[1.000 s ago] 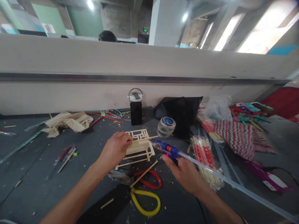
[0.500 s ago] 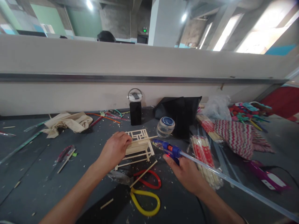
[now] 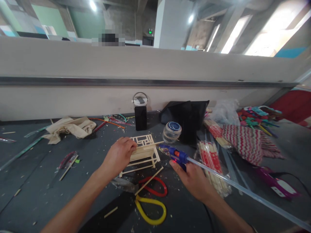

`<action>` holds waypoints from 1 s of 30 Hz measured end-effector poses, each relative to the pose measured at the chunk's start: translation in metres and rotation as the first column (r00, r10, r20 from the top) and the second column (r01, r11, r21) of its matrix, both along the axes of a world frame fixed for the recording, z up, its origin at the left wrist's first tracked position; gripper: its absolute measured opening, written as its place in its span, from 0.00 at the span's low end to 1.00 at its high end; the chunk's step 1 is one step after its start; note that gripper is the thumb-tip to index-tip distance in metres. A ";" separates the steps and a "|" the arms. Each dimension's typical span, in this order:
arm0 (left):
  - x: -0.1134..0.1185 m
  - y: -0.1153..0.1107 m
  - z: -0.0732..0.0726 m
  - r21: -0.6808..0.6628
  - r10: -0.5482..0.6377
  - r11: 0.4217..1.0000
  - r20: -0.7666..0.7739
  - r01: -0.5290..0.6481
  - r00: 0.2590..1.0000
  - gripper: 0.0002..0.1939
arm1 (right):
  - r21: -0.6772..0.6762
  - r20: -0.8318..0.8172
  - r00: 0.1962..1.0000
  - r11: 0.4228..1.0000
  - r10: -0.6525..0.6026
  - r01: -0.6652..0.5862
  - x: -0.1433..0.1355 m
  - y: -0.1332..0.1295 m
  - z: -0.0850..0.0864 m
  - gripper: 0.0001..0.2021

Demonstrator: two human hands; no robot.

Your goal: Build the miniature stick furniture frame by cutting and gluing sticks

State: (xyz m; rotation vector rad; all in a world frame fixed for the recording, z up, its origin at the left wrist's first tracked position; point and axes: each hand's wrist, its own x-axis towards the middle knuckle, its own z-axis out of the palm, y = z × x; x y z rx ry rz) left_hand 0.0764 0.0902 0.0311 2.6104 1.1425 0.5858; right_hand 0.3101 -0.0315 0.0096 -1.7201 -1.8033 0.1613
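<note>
My left hand (image 3: pixel 120 154) is closed on the left part of a small frame of pale wooden sticks (image 3: pixel 143 156). My right hand (image 3: pixel 194 178) grips a blue glue gun (image 3: pixel 178 156), its tip close to the right edge of the frame. A long clear glue stick (image 3: pixel 233 183) runs out of the gun's back toward the lower right. Below the frame lie scissors with one red and one yellow handle (image 3: pixel 155 220), a loose wooden stick (image 3: pixel 149 181) resting across them.
Behind stand a bottle (image 3: pixel 140 101) with a black phone (image 3: pixel 141 118) before it, and a clear jar (image 3: pixel 172 132). Packs of sticks (image 3: pixel 212 161), a striped cloth (image 3: pixel 243 142) and a purple device (image 3: pixel 277 183) lie right; beige cloth (image 3: pixel 70 128) lies left.
</note>
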 end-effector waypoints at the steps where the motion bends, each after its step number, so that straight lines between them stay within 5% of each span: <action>1: 0.000 0.000 0.000 -0.001 -0.002 1.000 -0.002 0.002 1.000 0.10 | -0.002 0.001 1.000 1.000 0.001 -0.001 0.000 0.000 0.000 0.13; 21: -0.001 0.004 -0.004 -0.027 -0.020 0.999 0.017 0.021 1.000 0.10 | 0.039 0.067 0.997 0.999 -0.023 0.021 0.007 -0.004 -0.007 0.14; 26: -0.002 0.004 -0.006 -0.011 -0.025 1.000 0.002 0.025 1.000 0.11 | 0.054 0.181 0.983 0.998 0.032 -0.043 0.033 -0.007 -0.020 0.09; 30: -0.003 0.003 -0.006 -0.009 -0.029 1.000 -0.001 0.029 1.000 0.11 | 0.048 0.300 0.939 0.980 0.168 -0.191 0.067 -0.004 -0.033 0.15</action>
